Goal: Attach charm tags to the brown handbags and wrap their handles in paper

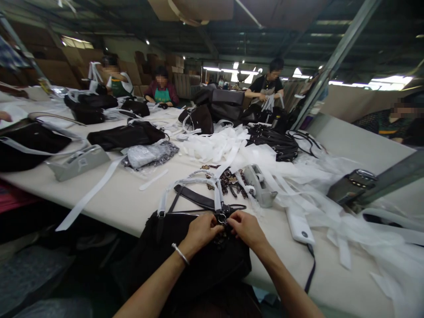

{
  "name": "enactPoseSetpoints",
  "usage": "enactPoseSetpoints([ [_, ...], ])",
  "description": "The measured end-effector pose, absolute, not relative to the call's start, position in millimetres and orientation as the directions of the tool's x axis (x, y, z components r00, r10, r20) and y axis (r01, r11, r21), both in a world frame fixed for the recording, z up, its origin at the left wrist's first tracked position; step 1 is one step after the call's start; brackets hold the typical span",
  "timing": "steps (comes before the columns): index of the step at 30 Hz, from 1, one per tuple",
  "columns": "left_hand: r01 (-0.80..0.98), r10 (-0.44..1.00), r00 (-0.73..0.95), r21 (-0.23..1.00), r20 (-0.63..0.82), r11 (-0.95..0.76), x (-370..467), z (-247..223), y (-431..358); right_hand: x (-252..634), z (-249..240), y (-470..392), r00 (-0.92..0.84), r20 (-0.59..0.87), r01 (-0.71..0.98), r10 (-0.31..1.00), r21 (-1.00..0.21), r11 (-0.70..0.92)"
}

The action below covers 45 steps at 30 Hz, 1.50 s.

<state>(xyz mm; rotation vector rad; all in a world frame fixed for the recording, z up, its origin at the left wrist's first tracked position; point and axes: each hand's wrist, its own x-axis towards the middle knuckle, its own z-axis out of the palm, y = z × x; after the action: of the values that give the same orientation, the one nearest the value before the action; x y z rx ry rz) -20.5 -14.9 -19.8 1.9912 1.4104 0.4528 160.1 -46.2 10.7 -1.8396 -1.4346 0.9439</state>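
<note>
A black handbag lies at the table's front edge, its two handles wrapped in white material. My left hand is closed, thumb and index pinching beside a metal ring at the base of a handle. From the other side my right hand pinches at the same ring, fingertips pressed together. Something dark with metal parts hangs under the ring, partly hidden by my fingers. Behind the bag's handles is a pile of dark chain pieces with metal fittings. A black strap lies across the bag's top.
Beside the chain pile stands a grey box. White wrapping strips spread over the table. A white power bank with a cord and a dark bottle are to the right. More black bags lie left; several co-workers sit or stand beyond.
</note>
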Motion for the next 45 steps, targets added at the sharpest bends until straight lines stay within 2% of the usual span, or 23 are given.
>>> enactPoseSetpoints([
  [2,0.696,0.918,0.380,0.688,-0.112,-0.204,-17.2,-18.7,-15.4,160.8,11.4,-44.8,0.075,-0.200,0.678,0.977,-0.708,-0.198],
  [4,0.638,0.887,0.436,0.748,-0.154,-0.184,-19.2,-16.0,-15.1,159.8,9.5,-41.9,0.023,-0.212,0.723,0.977,-0.671,-0.163],
  [8,0.441,0.772,0.603,0.891,-0.204,-0.110,-32.4,-13.2,-16.0,159.1,3.6,-37.0,-0.021,-0.338,0.560,0.941,-0.784,-0.269],
  [11,0.348,0.738,0.625,0.937,-0.256,0.030,-36.7,-17.4,-17.7,161.3,2.8,-38.1,-0.076,-0.426,0.400,0.902,-0.841,-0.364],
  [14,0.218,0.708,0.637,0.952,-0.304,0.213,-33.8,-22.0,-19.1,162.0,5.1,-41.6,-0.102,-0.392,0.408,0.914,-0.855,-0.321],
  [17,0.100,0.694,0.636,0.927,-0.339,0.361,-29.9,-22.4,-19.4,157.0,6.2,-44.2,-0.052,-0.261,0.528,0.964,-0.827,-0.195],
  [19,0.058,0.703,0.616,0.910,-0.356,0.411,-27.6,-21.4,-17.1,148.8,4.4,-44.8,-0.014,-0.200,0.535,0.980,-0.829,-0.162],
  [25,-0.014,0.735,0.584,0.901,-0.344,0.433,-16.0,-25.6,8.6,119.3,-4.8,-43.5,0.081,-0.253,0.219,0.964,-0.939,-0.265],
  [27,-0.025,0.735,0.588,0.901,-0.338,0.434,-13.6,-26.9,15.6,124.8,0.5,-41.6,0.018,-0.279,0.188,0.960,-0.942,-0.277],
  [29,-0.012,0.746,0.572,0.906,-0.340,0.423,-12.7,-26.4,15.2,140.8,12.6,-37.4,-0.045,-0.327,0.233,0.944,-0.922,-0.308],
  [30,-0.006,0.754,0.556,0.906,-0.349,0.424,-12.3,-25.4,11.8,150.5,20.0,-34.1,-0.023,-0.332,0.272,0.943,-0.910,-0.314],
  [33,-0.044,0.760,0.512,0.871,-0.401,0.489,-8.3,-19.5,-7.4,171.7,38.0,-18.4,0.175,-0.189,0.445,0.966,-0.860,-0.248],
  [35,-0.132,0.748,0.505,0.818,-0.432,0.561,-2.8,-14.1,-21.5,171.2,40.5,-4.2,0.187,-0.064,0.613,0.980,-0.772,-0.167],
  [38,-0.274,0.730,0.479,0.707,-0.488,0.653,5.4,-7.7,-35.0,152.3,31.1,18.0,0.088,-0.059,0.807,0.994,-0.581,-0.106],
  [41,-0.371,0.706,0.455,0.606,-0.542,0.704,6.8,-7.3,-40.3,133.7,16.5,36.7,0.056,-0.109,0.876,0.992,-0.472,-0.101],
  [45,-0.369,0.663,0.456,0.552,-0.594,0.748,-4.2,-14.8,-47.3,132.4,-2.6,49.9,0.089,-0.116,0.869,0.989,-0.477,-0.134],
])
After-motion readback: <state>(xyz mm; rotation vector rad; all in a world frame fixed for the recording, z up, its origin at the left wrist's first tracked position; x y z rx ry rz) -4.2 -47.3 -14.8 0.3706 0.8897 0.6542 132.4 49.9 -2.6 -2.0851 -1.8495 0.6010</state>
